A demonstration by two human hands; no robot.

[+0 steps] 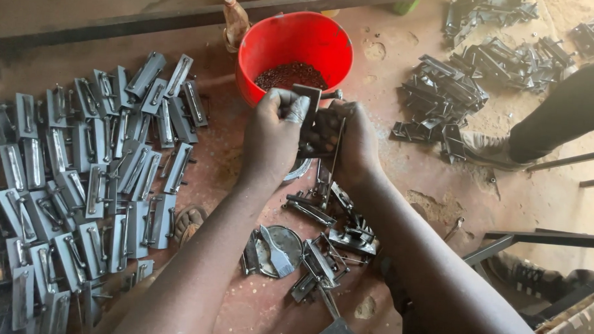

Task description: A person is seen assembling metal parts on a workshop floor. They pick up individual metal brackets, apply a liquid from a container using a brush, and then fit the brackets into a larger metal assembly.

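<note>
A red bucket [294, 52] of small brown bits [291, 74] stands on the floor [393, 65]. Grey metal plates [86, 179] lie in rows left of it.

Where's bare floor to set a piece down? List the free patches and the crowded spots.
Free: the floor between the red bucket and the dark metal pile; also the strip between the grey plates and the left hand. Crowded: the loose parts under both hands.

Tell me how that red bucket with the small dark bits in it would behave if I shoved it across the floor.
The red bucket looks like thin plastic, so its wall would probably flex. The dark bits fill only its bottom, which likely keeps it steady rather than tippy. On the gritty dirt floor it would probably drag, not glide.
</note>
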